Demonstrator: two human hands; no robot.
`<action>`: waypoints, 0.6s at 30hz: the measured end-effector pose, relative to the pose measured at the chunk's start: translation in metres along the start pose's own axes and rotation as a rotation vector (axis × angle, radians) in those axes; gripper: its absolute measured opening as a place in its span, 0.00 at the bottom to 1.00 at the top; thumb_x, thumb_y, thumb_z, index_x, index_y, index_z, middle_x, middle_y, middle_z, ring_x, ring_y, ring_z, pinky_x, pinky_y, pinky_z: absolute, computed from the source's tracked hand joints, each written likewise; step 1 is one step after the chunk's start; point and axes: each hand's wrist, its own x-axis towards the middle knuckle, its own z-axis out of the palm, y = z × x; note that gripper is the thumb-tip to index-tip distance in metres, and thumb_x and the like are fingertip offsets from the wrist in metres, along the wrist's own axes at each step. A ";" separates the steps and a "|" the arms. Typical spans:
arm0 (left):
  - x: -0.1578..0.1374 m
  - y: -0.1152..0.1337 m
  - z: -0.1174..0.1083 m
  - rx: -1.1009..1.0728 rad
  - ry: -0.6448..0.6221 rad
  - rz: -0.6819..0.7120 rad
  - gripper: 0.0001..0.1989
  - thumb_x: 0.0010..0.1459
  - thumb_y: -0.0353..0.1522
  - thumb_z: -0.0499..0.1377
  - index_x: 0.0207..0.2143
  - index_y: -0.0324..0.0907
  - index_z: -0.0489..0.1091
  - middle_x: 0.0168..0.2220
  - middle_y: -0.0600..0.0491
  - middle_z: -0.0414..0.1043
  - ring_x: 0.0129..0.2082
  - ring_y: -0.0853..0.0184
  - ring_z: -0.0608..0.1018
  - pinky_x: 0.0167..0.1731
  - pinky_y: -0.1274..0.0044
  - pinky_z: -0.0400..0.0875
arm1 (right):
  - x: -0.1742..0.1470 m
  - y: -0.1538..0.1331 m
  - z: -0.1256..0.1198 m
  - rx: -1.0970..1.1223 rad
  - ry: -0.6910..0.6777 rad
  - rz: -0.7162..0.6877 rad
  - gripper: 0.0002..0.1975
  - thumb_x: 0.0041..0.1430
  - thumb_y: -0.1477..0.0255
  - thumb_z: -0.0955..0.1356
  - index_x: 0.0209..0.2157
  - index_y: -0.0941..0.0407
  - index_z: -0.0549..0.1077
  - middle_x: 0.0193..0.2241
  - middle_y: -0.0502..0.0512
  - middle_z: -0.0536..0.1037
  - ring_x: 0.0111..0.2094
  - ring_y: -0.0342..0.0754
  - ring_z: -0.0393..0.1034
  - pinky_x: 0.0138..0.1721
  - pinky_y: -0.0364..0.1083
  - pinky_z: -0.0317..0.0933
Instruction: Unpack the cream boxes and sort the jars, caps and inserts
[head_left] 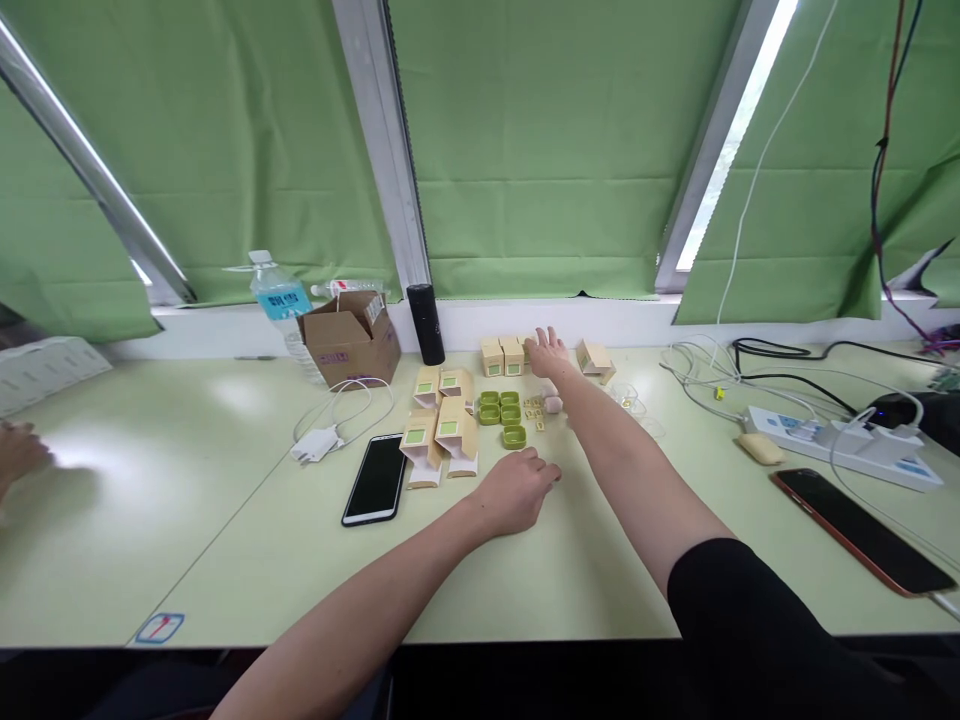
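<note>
My right hand (549, 355) reaches to the back of the table with its fingers spread. It is beside a row of small cream boxes (492, 357) and partly covers the one at the right end. My left hand (517, 492) rests on the table with curled fingers; whatever may be inside them is hidden. Just beyond it lie several small green trays (514, 437). Small pale yellow pieces (533, 408) and pinkish lumps (553, 404) lie right of the trays. To the left, several opened cream boxes (453, 428) with green labels stand together.
Left are a black phone (376, 478), a white charger (318, 444), a cardboard box (351, 338), a water bottle (281, 305) and a black cylinder (426, 325). Right are another cream box (593, 358), a power strip (844, 446) with cables and a phone (862, 530). Another person's hand (21, 450) shows far left.
</note>
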 end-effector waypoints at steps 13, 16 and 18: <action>0.002 0.000 0.002 -0.013 -0.007 0.005 0.14 0.62 0.22 0.52 0.46 0.39 0.73 0.36 0.46 0.78 0.38 0.58 0.74 0.35 0.70 0.68 | -0.008 0.004 -0.008 0.179 0.144 0.140 0.23 0.59 0.84 0.62 0.56 0.58 0.62 0.56 0.71 0.68 0.54 0.60 0.68 0.48 0.55 0.69; 0.001 -0.001 0.003 -0.065 0.041 -0.026 0.11 0.64 0.24 0.52 0.44 0.40 0.73 0.35 0.46 0.77 0.39 0.57 0.74 0.36 0.68 0.69 | -0.025 0.026 -0.025 0.209 0.223 0.171 0.24 0.60 0.84 0.60 0.58 0.59 0.59 0.57 0.71 0.66 0.55 0.60 0.67 0.50 0.56 0.68; 0.002 -0.002 0.001 -0.152 0.146 -0.085 0.10 0.65 0.26 0.53 0.45 0.40 0.72 0.35 0.46 0.76 0.41 0.56 0.74 0.38 0.67 0.70 | -0.045 0.039 -0.037 0.312 0.321 0.149 0.24 0.61 0.82 0.61 0.59 0.59 0.58 0.57 0.71 0.66 0.55 0.61 0.68 0.52 0.57 0.67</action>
